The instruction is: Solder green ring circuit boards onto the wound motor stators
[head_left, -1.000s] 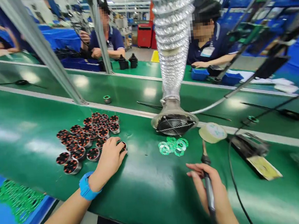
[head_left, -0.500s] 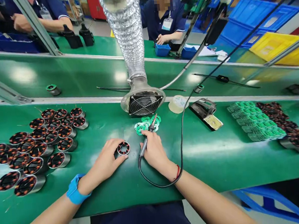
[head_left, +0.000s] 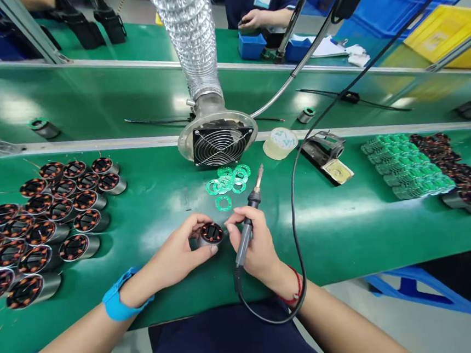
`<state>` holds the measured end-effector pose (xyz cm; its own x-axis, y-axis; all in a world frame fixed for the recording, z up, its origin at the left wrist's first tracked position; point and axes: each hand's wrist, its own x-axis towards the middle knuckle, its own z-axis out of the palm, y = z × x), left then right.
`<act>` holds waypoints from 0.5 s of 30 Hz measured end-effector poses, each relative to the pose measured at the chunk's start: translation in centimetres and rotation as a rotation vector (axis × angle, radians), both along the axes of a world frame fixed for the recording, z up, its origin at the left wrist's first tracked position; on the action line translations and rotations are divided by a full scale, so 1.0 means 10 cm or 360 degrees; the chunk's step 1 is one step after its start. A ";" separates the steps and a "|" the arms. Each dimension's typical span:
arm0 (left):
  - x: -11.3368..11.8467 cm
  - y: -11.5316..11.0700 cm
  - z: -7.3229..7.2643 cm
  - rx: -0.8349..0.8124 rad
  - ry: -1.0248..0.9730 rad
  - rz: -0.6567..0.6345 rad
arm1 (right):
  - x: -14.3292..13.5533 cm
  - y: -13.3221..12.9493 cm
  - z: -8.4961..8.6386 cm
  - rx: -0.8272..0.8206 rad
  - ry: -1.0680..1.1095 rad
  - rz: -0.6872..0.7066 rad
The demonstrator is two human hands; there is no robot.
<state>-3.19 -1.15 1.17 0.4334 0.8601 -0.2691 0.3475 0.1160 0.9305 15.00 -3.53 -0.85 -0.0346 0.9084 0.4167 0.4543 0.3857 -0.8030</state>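
Note:
My left hand (head_left: pixel 184 247) is closed round the side of a motor stator (head_left: pixel 211 234), a short metal cylinder with dark and copper-coloured windings facing up. In my right hand (head_left: pixel 258 246) is a soldering iron (head_left: pixel 246 233), its tip pointing up and away from me. The thumb and index finger of that hand come close to the stator's right side. Just beyond the hands lies a single green ring-shaped circuit board (head_left: pixel 223 203). A loose pile of similar ring boards (head_left: pixel 227 180) sits farther back, below the fume extractor (head_left: pixel 220 145).
Several stators (head_left: pixel 59 208) stand in rows on the left. Stacked green boards (head_left: pixel 403 164) and more windings (head_left: pixel 452 163) are at the right. A soldering iron stand (head_left: pixel 326 155) and a tape roll (head_left: pixel 280 143) sit behind. The iron's cable (head_left: pixel 295 220) loops beside my right arm. A co-worker (head_left: pixel 260 9) sits opposite.
My left hand and the stator have moved right, and its top now looks filled with dark windings. My right hand has drawn back from the pile; one ring board lies apart, nearer me.

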 end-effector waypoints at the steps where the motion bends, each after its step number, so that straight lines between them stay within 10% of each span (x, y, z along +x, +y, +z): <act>1: -0.01 0.00 0.01 0.0055 0.0045 0.0014 | 0.01 0.01 -0.01 -0.0029 0.0005 -0.0013; 11: -0.07 0.22 -0.10 0.1010 0.0822 -0.0227 | 0.41 0.10 0.09 -0.0333 -0.0322 0.0223; 15: 0.05 0.25 -0.13 0.1139 0.0744 -0.0247 | 0.51 0.07 0.07 -0.0234 -0.0131 -0.0001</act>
<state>-2.73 1.32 -0.16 0.5401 0.8309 0.1340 0.6756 -0.5230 0.5197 20.09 -2.87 -0.10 -0.0624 0.9593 0.2753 0.5210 0.2666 -0.8109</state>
